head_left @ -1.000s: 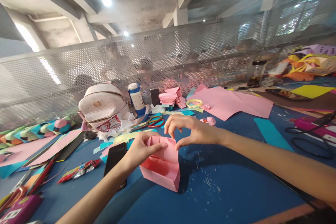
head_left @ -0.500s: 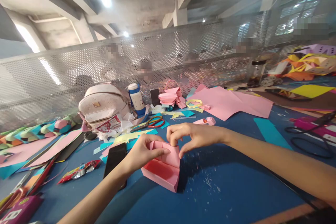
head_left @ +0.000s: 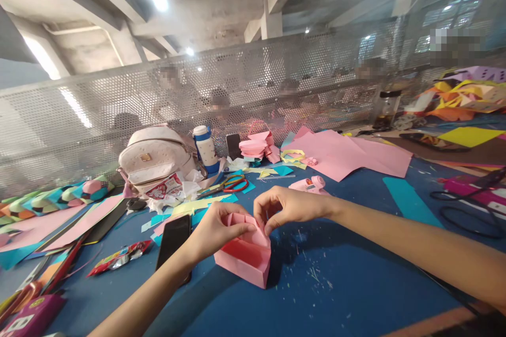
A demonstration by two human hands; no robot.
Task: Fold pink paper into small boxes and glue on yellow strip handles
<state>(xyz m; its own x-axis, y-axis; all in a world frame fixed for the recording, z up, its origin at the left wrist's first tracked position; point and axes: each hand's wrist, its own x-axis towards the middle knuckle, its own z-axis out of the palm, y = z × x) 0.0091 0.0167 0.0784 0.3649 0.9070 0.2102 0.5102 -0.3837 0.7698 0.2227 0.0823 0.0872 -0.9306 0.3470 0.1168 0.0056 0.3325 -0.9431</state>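
On the blue table [head_left: 336,284], centre-front, sat the pink paper box [head_left: 244,263], open side up. L hand [head_left: 215,229] was curled at its left rim, thumb & fingers closed in a pinch on the folded flap at the far edge. R hand [head_left: 286,205], arm lying in from the right, had its fingers bent & pinched the same flap from the other side. The two hands' fingertips were almost touching over the box. A black phone [head_left: 173,239] lay just beside the L wrist, partly hidden by it. A pink glue gun [head_left: 308,185] lay just behind the R hand. Farther back: red-handled scissors [head_left: 233,183], a white backpack [head_left: 154,158] & a blue-white bottle [head_left: 205,148]. Pink paper sheets [head_left: 348,155] were spread at back right.
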